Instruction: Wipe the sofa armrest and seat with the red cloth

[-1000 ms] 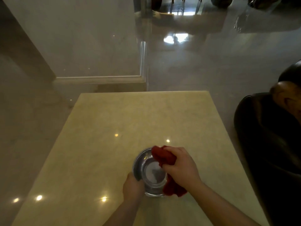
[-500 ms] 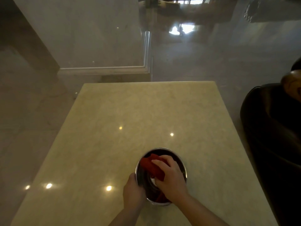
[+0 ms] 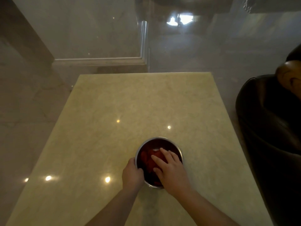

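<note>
The red cloth (image 3: 147, 158) lies bunched inside a small steel bowl (image 3: 172, 144) near the front of a cream marble table (image 3: 130, 103). My right hand (image 3: 171, 170) rests flat on the cloth with fingers spread, pressing it down into the bowl. My left hand (image 3: 132, 174) grips the bowl's left rim and holds it steady. The dark leather sofa (image 3: 268, 128) stands to the right of the table, with its rounded armrest nearest the table's edge.
A glossy stone floor (image 3: 203, 51) surrounds the table. A wall corner with a pale skirting (image 3: 101, 60) lies beyond the table's far edge. A brown rounded object (image 3: 290, 75) sits on top of the sofa at the right edge.
My right hand has lowered the red cloth from above the bowl's rim down into the bowl, and its fingers have spread flat over it. My left hand stays on the rim.
</note>
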